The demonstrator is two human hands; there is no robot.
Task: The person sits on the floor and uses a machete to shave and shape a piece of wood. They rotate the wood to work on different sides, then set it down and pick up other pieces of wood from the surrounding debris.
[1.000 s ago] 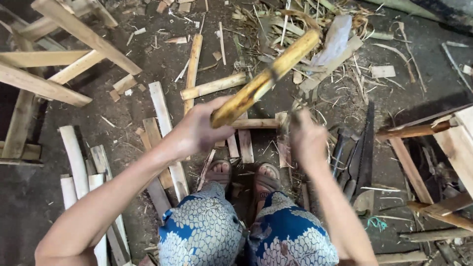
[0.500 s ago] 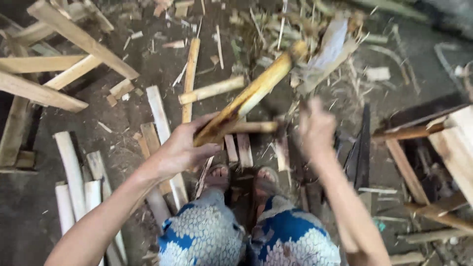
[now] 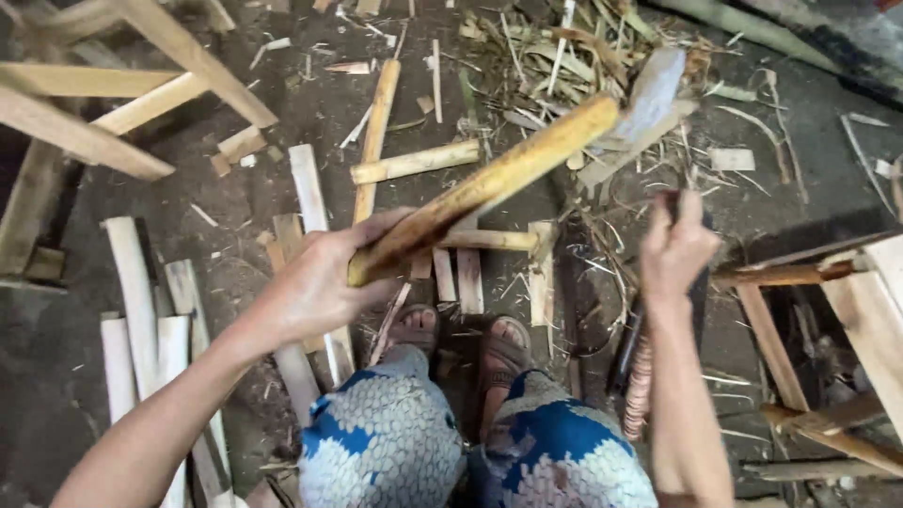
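- Gripping the near end of a yellowish wooden stick (image 3: 484, 188), the left hand (image 3: 315, 287) holds it slanting up and away over the floor, so its far end meets a grey blade (image 3: 649, 94).
- Right hand (image 3: 673, 246) is closed round a dark handle, raised.
- Beyond the sandalled feet (image 3: 461, 343), split slats (image 3: 310, 188) and shavings litter the dirt floor (image 3: 235, 235).
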